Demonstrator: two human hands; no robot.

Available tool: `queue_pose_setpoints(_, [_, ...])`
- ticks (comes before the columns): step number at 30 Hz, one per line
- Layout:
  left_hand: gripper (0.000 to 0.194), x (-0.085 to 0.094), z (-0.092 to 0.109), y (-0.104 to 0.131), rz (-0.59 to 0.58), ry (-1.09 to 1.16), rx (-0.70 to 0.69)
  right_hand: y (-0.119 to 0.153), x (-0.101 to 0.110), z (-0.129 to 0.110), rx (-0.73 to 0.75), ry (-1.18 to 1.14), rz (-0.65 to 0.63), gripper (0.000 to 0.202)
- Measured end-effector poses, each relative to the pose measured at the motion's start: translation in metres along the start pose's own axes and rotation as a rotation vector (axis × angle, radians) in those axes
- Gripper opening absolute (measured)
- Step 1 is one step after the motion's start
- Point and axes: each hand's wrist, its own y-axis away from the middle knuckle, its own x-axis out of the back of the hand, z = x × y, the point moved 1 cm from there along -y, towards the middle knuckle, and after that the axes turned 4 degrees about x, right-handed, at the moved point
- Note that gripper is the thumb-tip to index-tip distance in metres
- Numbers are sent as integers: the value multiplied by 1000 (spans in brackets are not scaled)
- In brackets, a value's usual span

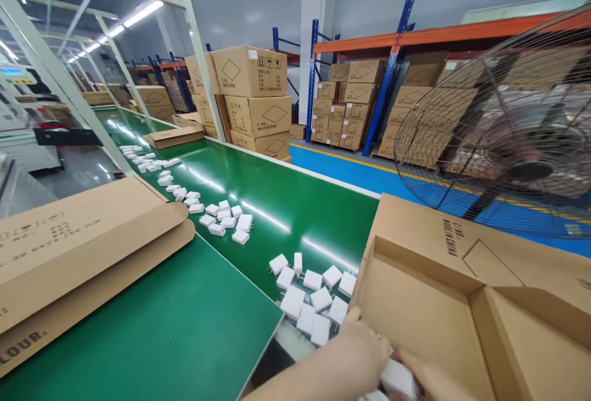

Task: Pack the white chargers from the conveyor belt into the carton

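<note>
Beside the open carton (425,262), the left hand (362,348) and right hand (421,375) curl close about a white adapter (399,379), though I cannot tell which grips it, with loose adapters (321,299) left of the carton, presumably for easy reach.

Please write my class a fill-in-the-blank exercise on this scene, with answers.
1. White adapters lie along a long ____ belt.
2. The round wire cage at right belongs to a ____.
3. The shelving's uprights are ____, its beams orange.
4. The opened box beside the left hand is made of ____.
Missing words: green; fan; blue; cardboard.
</note>
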Motion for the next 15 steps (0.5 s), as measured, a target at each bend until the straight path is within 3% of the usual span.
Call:
queue_pose_setpoints(3, [33,-2,-3,1,24,38,38,3,-5,14,-20,-56,8,22])
queue_pose_setpoints(7, [29,-13,1,-5,15,78,49,11,-15,27,-17,-259,-23,33])
queue_pose_setpoints(10, [24,-25,8,-13,91,99,60,16,-21,34,-43,-425,-31,35])
queue_pose_setpoints(15, [15,-28,15,-22,217,115,93,27,-15,47,-154,-377,50,29])
